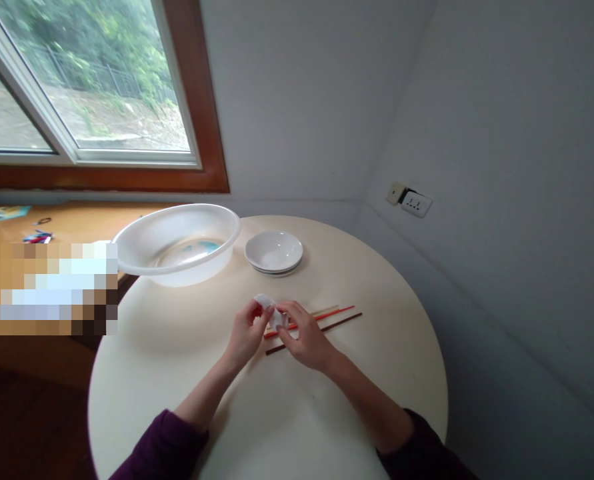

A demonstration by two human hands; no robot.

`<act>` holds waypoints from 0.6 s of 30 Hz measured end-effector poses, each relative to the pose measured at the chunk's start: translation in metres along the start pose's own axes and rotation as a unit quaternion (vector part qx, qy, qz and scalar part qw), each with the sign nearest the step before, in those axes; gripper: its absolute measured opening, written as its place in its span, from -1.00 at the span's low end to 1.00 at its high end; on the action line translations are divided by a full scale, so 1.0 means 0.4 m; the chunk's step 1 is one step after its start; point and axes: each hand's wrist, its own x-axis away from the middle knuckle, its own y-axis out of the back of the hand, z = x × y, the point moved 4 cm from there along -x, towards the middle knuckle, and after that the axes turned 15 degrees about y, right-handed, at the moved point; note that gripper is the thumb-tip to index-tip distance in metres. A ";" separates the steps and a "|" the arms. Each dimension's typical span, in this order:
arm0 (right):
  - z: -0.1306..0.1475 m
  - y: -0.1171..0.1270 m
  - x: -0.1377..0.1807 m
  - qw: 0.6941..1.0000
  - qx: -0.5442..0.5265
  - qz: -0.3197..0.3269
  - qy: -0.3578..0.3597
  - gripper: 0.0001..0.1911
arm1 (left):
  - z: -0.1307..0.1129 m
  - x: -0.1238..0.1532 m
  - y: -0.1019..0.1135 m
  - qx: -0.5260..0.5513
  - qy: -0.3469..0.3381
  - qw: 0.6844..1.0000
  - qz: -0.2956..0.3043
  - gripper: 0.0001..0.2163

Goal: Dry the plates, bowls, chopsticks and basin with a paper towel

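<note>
White tissue [279, 320] is pinched by left fingers [249, 312] and right fingers [299, 316], well inside the table edge [439, 363].

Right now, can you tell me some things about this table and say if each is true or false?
1. The left hand and right hand both hold a crumpled white piece. True.
2. The stacked bowls are upside down. False: the stacked bowls face up.
3. Chopsticks lie on the table. True.
4. The big basin is right of the bowls. False: the big basin is left of them.
5. The sleeves are yellow. False: the sleeves are dark purple.
</note>
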 end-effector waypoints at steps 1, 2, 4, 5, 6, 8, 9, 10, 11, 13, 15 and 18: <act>0.003 0.008 0.002 0.999 0.001 0.034 0.003 -0.57 | 0.003 -0.004 0.007 0.011 0.006 1.000 -0.014 -0.76; 0.003 0.018 0.006 0.997 0.009 0.071 0.002 -0.46 | 0.006 -0.008 0.014 0.018 0.013 0.999 -0.029 -0.75; -0.003 0.041 0.023 0.987 0.043 0.153 -0.016 -0.28 | 0.013 -0.016 0.029 0.025 0.027 0.998 -0.054 -0.73; -0.011 0.052 0.035 0.978 0.066 0.197 -0.033 -0.22 | 0.017 -0.019 0.035 0.028 0.033 0.997 -0.061 -0.73; -0.021 0.060 0.049 0.965 0.090 0.242 -0.051 -0.17 | 0.020 -0.023 0.041 0.030 0.038 0.997 -0.066 -0.73; -0.044 0.072 0.078 0.934 0.136 0.318 -0.091 -0.11 | 0.025 -0.028 0.050 0.034 0.042 0.996 -0.074 -0.73; -0.055 0.076 0.088 0.920 0.160 0.342 -0.108 -0.12 | 0.026 -0.030 0.053 0.035 0.042 0.995 -0.078 -0.72; -0.064 0.079 0.093 0.910 0.182 0.353 -0.119 -0.15 | 0.027 -0.031 0.055 0.035 0.041 0.995 -0.083 -0.72; -0.070 0.081 0.093 0.905 0.200 0.355 -0.123 -0.21 | 0.027 -0.032 0.058 0.035 0.040 0.995 -0.088 -0.72; -0.076 0.082 0.083 0.906 0.221 0.342 -0.114 -0.37 | 0.028 -0.033 0.061 0.032 0.040 0.994 -0.096 -0.73; -0.076 0.082 0.066 0.911 0.230 0.327 -0.100 -0.50 | 0.029 -0.034 0.065 0.028 0.041 0.994 -0.100 -0.74; -0.078 0.085 0.048 0.913 0.247 0.311 -0.094 -0.63 | 0.032 -0.036 0.071 0.022 0.044 0.993 -0.109 -0.74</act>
